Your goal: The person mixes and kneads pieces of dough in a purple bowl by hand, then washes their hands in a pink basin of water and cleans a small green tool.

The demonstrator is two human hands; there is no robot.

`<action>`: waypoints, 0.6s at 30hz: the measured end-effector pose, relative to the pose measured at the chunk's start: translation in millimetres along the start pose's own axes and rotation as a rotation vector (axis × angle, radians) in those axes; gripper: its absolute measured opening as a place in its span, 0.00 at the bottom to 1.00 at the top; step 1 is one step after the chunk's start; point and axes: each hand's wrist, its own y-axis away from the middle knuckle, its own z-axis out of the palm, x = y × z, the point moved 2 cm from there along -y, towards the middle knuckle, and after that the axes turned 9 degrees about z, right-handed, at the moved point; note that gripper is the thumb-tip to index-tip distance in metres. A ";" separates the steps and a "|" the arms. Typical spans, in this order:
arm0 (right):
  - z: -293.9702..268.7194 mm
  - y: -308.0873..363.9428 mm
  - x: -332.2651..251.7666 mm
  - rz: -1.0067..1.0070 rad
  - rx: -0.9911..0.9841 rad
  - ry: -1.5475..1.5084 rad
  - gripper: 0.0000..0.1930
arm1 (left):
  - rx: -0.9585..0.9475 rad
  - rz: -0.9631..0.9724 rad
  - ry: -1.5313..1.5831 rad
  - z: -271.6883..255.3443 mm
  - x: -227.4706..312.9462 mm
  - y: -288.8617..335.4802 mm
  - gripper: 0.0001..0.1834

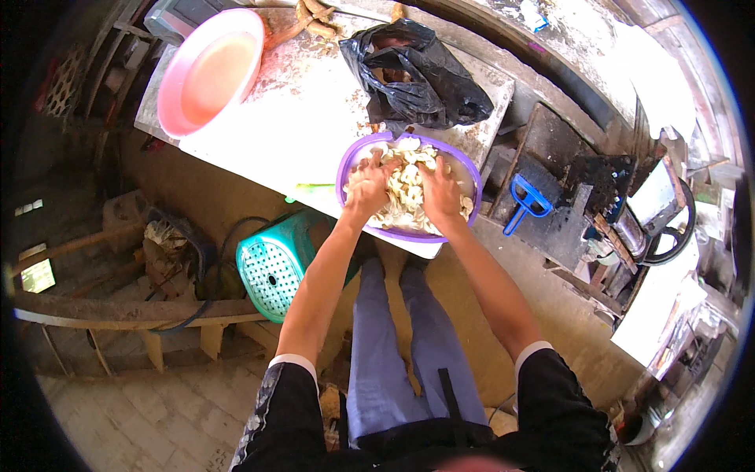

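Observation:
A purple-rimmed basin (474, 169) sits at the table's near edge, holding many pale yellow slices (406, 187) of some food in what looks like cloudy liquid. Inside it, at the left, my left hand (367, 187) rests on the slices with its fingers spread. My right hand (442, 191) lies on the slices at the right side, fingers stretched out and their tips partly among the pieces. Neither hand visibly grips anything. A light green handle (313, 188) pokes out just left of the basin.
Behind the basin lies a crumpled black plastic bag (425, 75). A pink basin of liquid (216, 79) stands at the table's far left, near brown root-like pieces (318, 27). A green plastic stool (271, 267) is left of my legs. On the right lies a blue-handled tool (527, 204).

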 end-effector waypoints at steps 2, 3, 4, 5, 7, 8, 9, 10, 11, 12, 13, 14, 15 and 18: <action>-3.2 3.6 5.2 0.001 -0.069 -0.034 0.25 | 0.061 -0.015 0.025 2.5 3.5 4.3 0.30; -3.7 5.6 7.1 0.001 -0.137 -0.068 0.26 | 0.061 -0.016 0.026 3.6 5.3 6.5 0.30; -2.9 7.1 8.5 0.016 -0.144 -0.089 0.29 | 0.064 -0.044 0.043 4.3 6.3 8.3 0.30; -7.3 9.3 6.5 0.015 -0.145 -0.090 0.29 | 0.067 -0.074 0.059 0.8 8.3 10.2 0.30; -18.1 14.8 2.1 0.033 -0.127 -0.213 0.31 | 0.135 -0.066 0.072 -8.9 13.7 14.1 0.30; -23.4 18.3 0.7 0.030 -0.114 -0.244 0.31 | 0.134 -0.086 0.081 -17.4 18.3 16.4 0.30; -28.5 22.2 -2.0 0.030 -0.114 -0.244 0.31 | 0.134 -0.105 0.090 -21.8 20.7 18.3 0.29; -35.0 26.4 -4.6 0.039 -0.118 -0.273 0.31 | 0.120 -0.088 0.110 -23.0 18.7 19.8 0.28; -42.1 30.6 -8.5 0.047 -0.123 -0.305 0.30 | 0.120 -0.090 0.108 -23.2 18.8 22.9 0.28; -44.8 34.3 -9.1 0.045 -0.124 -0.307 0.30 | 0.194 -0.034 0.114 -23.3 19.8 26.3 0.29; -47.2 37.6 -9.3 0.006 -0.123 -0.272 0.30 | 0.267 0.021 0.121 -23.6 20.6 29.1 0.29; -49.8 39.1 -9.3 -0.033 -0.120 -0.234 0.30 | 0.193 0.025 0.162 -22.5 19.9 29.7 0.29; -49.6 39.4 -7.5 -0.035 -0.119 -0.233 0.30 | 0.195 0.025 0.161 -21.2 18.6 31.3 0.29; -52.9 40.4 -7.5 -0.143 -0.112 -0.315 0.31 | 0.025 0.061 0.345 -21.9 18.9 35.5 0.33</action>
